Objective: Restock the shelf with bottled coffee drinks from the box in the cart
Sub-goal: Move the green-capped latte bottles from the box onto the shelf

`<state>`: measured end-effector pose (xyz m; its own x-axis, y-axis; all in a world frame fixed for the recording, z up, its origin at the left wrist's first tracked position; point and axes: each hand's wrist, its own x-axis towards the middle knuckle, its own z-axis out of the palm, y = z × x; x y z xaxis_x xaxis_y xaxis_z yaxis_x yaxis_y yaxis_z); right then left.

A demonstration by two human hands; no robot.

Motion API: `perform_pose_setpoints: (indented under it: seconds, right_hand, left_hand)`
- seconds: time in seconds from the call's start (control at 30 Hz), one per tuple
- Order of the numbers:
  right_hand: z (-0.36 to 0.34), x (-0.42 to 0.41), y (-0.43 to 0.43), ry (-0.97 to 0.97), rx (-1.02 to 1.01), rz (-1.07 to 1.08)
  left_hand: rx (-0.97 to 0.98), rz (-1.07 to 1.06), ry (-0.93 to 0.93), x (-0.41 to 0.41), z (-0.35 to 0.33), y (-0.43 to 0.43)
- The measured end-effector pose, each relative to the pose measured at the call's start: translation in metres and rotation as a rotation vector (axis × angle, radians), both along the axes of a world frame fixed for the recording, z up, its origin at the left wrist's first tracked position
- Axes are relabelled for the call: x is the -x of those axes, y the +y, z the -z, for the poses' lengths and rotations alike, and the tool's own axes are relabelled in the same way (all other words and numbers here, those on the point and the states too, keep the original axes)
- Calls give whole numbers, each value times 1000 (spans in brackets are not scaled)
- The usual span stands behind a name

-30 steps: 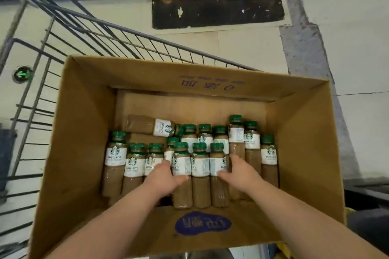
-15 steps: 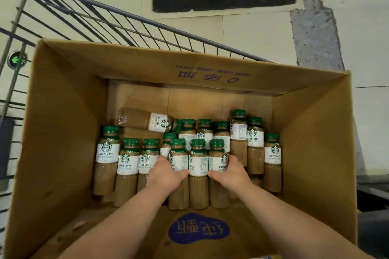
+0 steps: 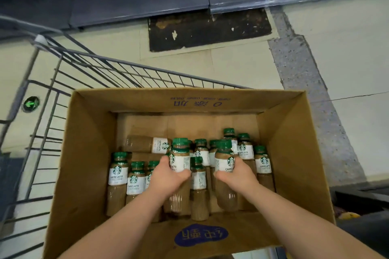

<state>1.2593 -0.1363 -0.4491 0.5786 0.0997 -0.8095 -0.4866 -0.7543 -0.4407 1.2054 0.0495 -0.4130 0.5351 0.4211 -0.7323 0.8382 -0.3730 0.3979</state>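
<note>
Your left hand (image 3: 168,176) and right hand (image 3: 237,174) each hold a grip closed around one coffee bottle (image 3: 179,160), (image 3: 226,159) raised above the others standing in the cardboard box (image 3: 88,153) inside the wire cart (image 3: 52,82).

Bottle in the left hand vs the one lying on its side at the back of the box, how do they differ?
The green-capped latte bottle in the left hand stands upright; the toppled green-capped bottle lies flat, cap pointing right. The left hand grips the first bottle around its label; nothing holds the toppled one. The held bottle is raised above its neighbours; the toppled one rests on the cardboard box floor. Both share white labels and brown coffee.
</note>
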Motion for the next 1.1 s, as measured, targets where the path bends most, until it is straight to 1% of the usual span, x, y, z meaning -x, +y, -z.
perform_pose_setpoints:
  seconds: [0.17, 0.3, 0.47, 0.67, 0.8, 1.1]
  right_hand:
    - [-47, -3, -6, -126, 45, 47]
    - [-87, 5, -11, -239, 48, 141]
    - [-132, 32, -9, -383, 87, 275]
    - [-184, 87, 5, -500, 137, 436]
    - [-210, 132, 9, -558, 139, 581]
    - [-253, 258, -18, -647, 243, 931]
  left_hand:
    - [-38, 70, -118, -12, -43, -2]
    - [-38, 168, -200, -19, -68, -2]
    - [35, 299, -336, -17, -98, 1]
    - [96, 474, -505, 5, -140, 8]
    - [169, 554, -561, 24, -160, -2]
    - [340, 937, -633, 93, -191, -79]
